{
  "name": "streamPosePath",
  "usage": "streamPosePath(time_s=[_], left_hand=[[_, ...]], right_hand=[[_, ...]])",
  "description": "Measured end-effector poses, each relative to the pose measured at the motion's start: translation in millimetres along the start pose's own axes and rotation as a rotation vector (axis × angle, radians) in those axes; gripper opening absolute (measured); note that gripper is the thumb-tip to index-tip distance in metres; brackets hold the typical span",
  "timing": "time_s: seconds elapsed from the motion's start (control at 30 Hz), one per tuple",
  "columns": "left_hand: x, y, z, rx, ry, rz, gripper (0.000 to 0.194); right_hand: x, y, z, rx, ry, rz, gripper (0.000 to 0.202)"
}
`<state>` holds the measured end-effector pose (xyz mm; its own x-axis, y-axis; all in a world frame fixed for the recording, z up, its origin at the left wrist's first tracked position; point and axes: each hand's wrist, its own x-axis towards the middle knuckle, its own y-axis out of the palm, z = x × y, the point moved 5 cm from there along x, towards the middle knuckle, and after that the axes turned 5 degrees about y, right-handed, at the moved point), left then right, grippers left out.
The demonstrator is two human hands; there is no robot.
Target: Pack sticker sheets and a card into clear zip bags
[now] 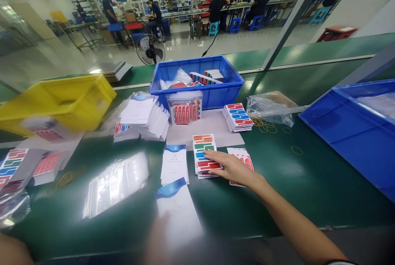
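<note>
My right hand (230,168) lies with fingers stretched out over a stack of colored sticker sheets (203,145), touching the top sheet. Just right of it, partly under the wrist, is a pile of red-and-white sticker sheets (243,156). My left hand (159,232), smeared by motion near the front edge, grips a white booklet (177,207) with a blue top band. Beyond this booklet a stack of matching booklets (174,164) rests on the green table. Clear plastic bags (117,182) lie to the left.
A blue bin (197,92) with packed sheets stands at the back. A yellow bin (98,104) is at left, another blue bin (348,141) at right. Rubber bands (268,127) lie near a sticker stack (237,117). Bagged sets (185,110) lean on the middle bin.
</note>
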<state>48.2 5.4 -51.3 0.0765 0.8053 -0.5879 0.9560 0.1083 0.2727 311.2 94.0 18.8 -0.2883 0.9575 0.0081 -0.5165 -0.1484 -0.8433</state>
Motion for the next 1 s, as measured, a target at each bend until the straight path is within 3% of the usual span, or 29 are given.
streamPosePath(time_s=[0.17,0.23,0.33,0.43,0.5,0.57,0.63,0.7,0.87,1.0], left_hand=[[-4.4,7.0,5.5,-0.195,-0.059,-0.132,0.053],[-5.1,9.9,7.4,-0.248,-0.087,-0.148,0.055],[-5.0,14.2,9.1,-0.306,-0.131,-0.144,0.056],[-5.4,19.2,7.3,-0.346,-0.159,-0.125,0.052],[-6.1,24.0,3.1,-0.356,-0.16,-0.089,0.047],[-6.8,29.5,-2.3,-0.35,-0.141,-0.038,0.044],[-7.0,34.2,-6.7,-0.333,-0.107,-0.002,0.045],[-6.8,36.8,-8.0,-0.32,-0.073,-0.004,0.044],[-10.0,37.7,-3.4,-0.33,-0.026,-0.06,0.039],[-16.7,36.4,-3.5,-0.248,0.004,-0.075,0.028]], right_hand=[[-1.5,-3.3,0.0,0.012,-0.027,-0.02,0.041],[-3.5,-3.4,3.2,0.0,-0.079,-0.088,0.036],[-14.2,-2.9,15.8,-0.021,-0.15,-0.347,0.047],[-37.1,6.5,44.3,-0.026,-0.284,-0.58,0.06],[-52.1,20.7,70.0,-0.027,-0.435,-0.556,0.058],[-62.6,38.1,92.6,-0.03,-0.555,-0.409,0.048],[-69.0,53.7,106.9,-0.016,-0.615,-0.258,0.038],[-71.8,64.1,112.1,0.025,-0.617,-0.186,0.032],[-67.8,70.2,104.8,0.106,-0.519,-0.194,0.028],[-52.8,48.3,87.9,0.111,-0.277,-0.393,0.044]])
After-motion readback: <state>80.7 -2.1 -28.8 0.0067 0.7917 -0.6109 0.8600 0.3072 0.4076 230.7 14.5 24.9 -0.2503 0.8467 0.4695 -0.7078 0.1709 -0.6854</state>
